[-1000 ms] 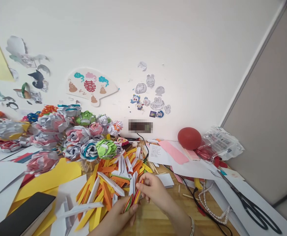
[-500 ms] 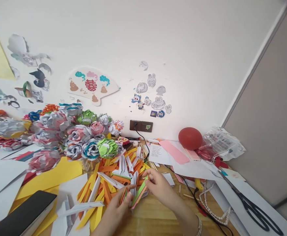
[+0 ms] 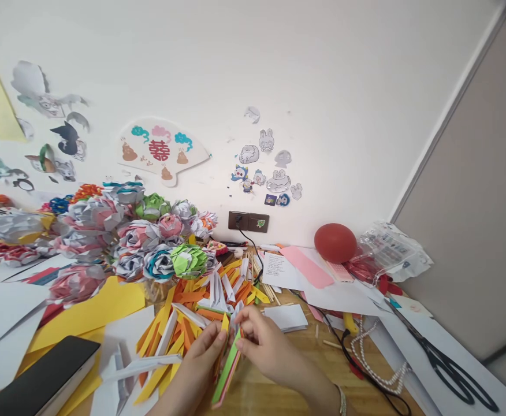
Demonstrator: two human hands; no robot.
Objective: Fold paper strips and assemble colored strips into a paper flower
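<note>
My left hand (image 3: 203,353) is closed on a yellow and orange folded paper strip (image 3: 225,325), which stands up between thumb and fingers. Close beside it, my right hand (image 3: 261,341) pinches a green and pink folded paper strip (image 3: 226,375) that slants down toward me. The fingertips of both hands nearly meet, and part of each strip is hidden behind them. Just beyond and to the left spreads a pile of folded paper strips (image 3: 188,335) in orange, yellow and white.
Paper flowers (image 3: 140,237) crowd the back left. A black phone-like box (image 3: 49,370) lies at front left. On the right are black scissors (image 3: 447,370), a pearl string (image 3: 374,361), a cable (image 3: 339,341) and a red balloon (image 3: 335,242). White paper pieces (image 3: 286,317) lie beyond my right hand.
Both hands have drawn nearer to me, and my right hand has shifted left. The green and pink strip now hangs lower, and a yellow strip shows upright in my left hand.
</note>
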